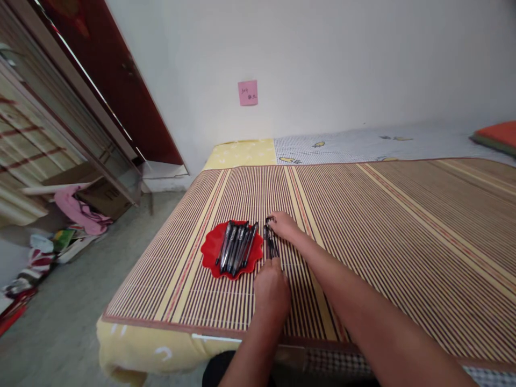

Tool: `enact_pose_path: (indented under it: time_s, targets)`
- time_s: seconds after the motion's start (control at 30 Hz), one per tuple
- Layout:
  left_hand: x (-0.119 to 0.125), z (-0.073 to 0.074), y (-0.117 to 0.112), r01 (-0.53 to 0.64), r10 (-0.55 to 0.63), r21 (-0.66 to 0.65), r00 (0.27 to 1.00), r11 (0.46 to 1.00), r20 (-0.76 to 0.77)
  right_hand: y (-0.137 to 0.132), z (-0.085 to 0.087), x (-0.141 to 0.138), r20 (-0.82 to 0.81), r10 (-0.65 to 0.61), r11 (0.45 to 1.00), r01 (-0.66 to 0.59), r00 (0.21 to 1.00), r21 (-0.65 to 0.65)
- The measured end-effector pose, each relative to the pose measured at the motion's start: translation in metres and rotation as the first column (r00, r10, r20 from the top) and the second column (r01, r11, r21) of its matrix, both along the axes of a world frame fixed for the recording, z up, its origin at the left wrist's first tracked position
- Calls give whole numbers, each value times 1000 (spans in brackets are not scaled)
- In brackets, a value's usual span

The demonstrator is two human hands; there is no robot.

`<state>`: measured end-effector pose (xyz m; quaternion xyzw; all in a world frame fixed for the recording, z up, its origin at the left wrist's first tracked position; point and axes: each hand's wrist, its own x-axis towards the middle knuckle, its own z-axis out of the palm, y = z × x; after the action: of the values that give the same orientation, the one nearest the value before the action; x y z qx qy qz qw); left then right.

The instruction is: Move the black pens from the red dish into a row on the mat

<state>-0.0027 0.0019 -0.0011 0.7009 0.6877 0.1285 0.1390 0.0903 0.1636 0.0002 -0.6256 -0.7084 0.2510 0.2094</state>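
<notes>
Now I see both hands out on the bamboo mat that covers the bed, just below the middle of the frame. Between them lies a small bundle of pens, dark and slim, resting on the mat. Its long axis runs almost straight up the frame, from the near end at my left hand to the far end at my right hand, leaning only slightly to the left at the top. I cannot make out which end carries the tips.

My left hand is closed around the near end of the bundle, knuckles up. My right hand has its fingers curled over the far end and touches it; I cannot tell whether they clamp it or only press against it.

Just left of the bundle sits a red plate with a wavy rim, holding more loose pens. Those lie side by side, tilted a little to the right at the top. A pink note sticks to the wall at the upper centre of the frame.
</notes>
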Motion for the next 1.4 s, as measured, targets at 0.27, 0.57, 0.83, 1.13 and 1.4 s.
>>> enact_pose_path:
  time_s: [0.27, 0.57, 0.83, 1.13, 1.4]
  targets:
    - [0, 4, 0, 1, -1, -14, 1000, 1000, -16, 2, 2, 1, 30, 60, 998, -61, 998, 29]
    - [0, 6, -1, 9, -9, -19, 1000, 1000, -22, 5, -7, 2, 15, 30, 999, -31, 999, 37]
    - [-1, 11, 0, 8, -9, 29, 999, 1000, 43, -5, -7, 13, -106, -39, 998, 44, 994, 41]
    - [23, 9, -27, 339, -393, 217, 868, 915, 303, -54, -20, 30, -431, -100, 992, 57, 897, -112]
    - [2, 1, -114, 533, -511, 89, 730, 841, 453, -180, -17, 76, -777, -194, 979, 68, 598, -192]
